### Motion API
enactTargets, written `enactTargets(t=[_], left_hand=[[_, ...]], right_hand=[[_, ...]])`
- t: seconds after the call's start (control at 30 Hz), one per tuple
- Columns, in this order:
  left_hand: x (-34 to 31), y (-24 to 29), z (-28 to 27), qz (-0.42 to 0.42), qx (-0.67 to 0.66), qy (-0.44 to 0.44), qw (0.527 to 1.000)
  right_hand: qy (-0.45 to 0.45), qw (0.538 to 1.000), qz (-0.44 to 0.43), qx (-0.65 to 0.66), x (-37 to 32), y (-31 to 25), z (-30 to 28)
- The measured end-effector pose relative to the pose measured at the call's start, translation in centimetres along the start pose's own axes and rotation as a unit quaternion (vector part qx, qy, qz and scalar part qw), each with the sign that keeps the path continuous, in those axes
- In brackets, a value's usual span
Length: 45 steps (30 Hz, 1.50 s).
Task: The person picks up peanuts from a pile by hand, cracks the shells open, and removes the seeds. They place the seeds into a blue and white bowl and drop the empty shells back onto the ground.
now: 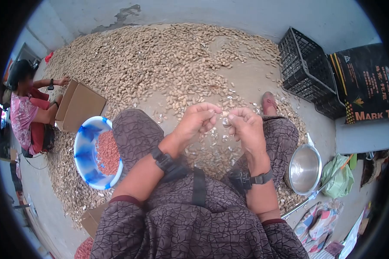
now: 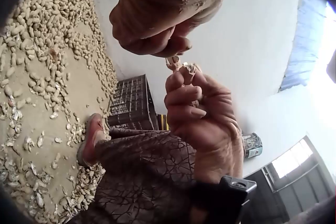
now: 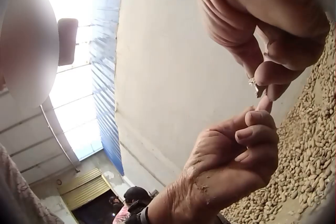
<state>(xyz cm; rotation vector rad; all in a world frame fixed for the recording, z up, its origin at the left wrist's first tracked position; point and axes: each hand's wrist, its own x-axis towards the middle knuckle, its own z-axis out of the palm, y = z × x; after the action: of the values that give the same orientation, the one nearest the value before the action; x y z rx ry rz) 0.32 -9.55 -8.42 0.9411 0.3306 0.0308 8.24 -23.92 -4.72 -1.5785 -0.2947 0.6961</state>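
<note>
In front of the lap, my left hand (image 1: 199,118) and right hand (image 1: 248,129) meet fingertip to fingertip over a cracked peanut (image 1: 224,114). The right thumb and fingers pinch a broken peanut shell (image 2: 189,71), its jagged edge showing in the left wrist view. The left thumb and forefinger pinch at the peanut from the other side, mostly covering their part. In the right wrist view a bit of shell (image 3: 256,87) juts from the right fingertips, just above the left ones. Shelled pink peanuts (image 1: 107,152) lie in a blue and white basin (image 1: 83,149) beside the left knee.
Unshelled peanuts (image 1: 160,60) spread across the floor to the wall, with broken shells (image 1: 216,151) between the legs. A metal bowl (image 1: 304,170) stands by the right knee, black crates (image 1: 307,71) beyond it. At left, another person (image 1: 28,103) sits by a cardboard box (image 1: 80,105).
</note>
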Motion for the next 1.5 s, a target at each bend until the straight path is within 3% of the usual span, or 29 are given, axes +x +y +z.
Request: enactTargets(t=[0.23,0.4,0.57,0.83,0.87,1.03,1.1,1.33,1.5], left_hand=[[-0.3,-0.1,0.6,-0.022,0.081,0.019,0.996],[-0.9,0.1,1.7,0.02,0.181,0.055,0.982],[-0.5,-0.7,1.5,0.098,0.179,0.09,0.975],[-0.8,0.1,1.7,0.122,0.205,0.081,0.968],[-0.5,-0.4,1.4,0.154,0.221,0.071,0.96],[-0.4,-0.5,1.0,0.202,0.313,0.054,0.927],[-0.5,-0.3,1.1,0.238,0.354,0.05,0.903],[-0.8,0.5,1.5,0.219,0.343,0.034,0.913],[-0.7,0.7,1.3,0.221,0.373,0.019,0.901]], right_hand=[[0.033,0.988,0.005,0.148,0.5,0.9,-0.4],[0.031,0.984,-0.001,0.175,0.6,1.3,0.5],[0.026,0.984,0.008,0.175,0.5,1.3,1.3],[-0.009,0.994,-0.005,0.109,0.4,1.2,1.3],[-0.01,0.994,-0.005,0.109,0.2,0.9,1.5],[0.012,0.988,-0.136,0.068,0.0,0.9,2.3],[0.009,0.988,-0.143,0.064,0.0,1.0,2.3],[0.023,0.983,-0.182,-0.006,-0.3,0.7,2.4],[-0.034,0.992,-0.123,-0.01,-0.5,-0.5,1.6]])
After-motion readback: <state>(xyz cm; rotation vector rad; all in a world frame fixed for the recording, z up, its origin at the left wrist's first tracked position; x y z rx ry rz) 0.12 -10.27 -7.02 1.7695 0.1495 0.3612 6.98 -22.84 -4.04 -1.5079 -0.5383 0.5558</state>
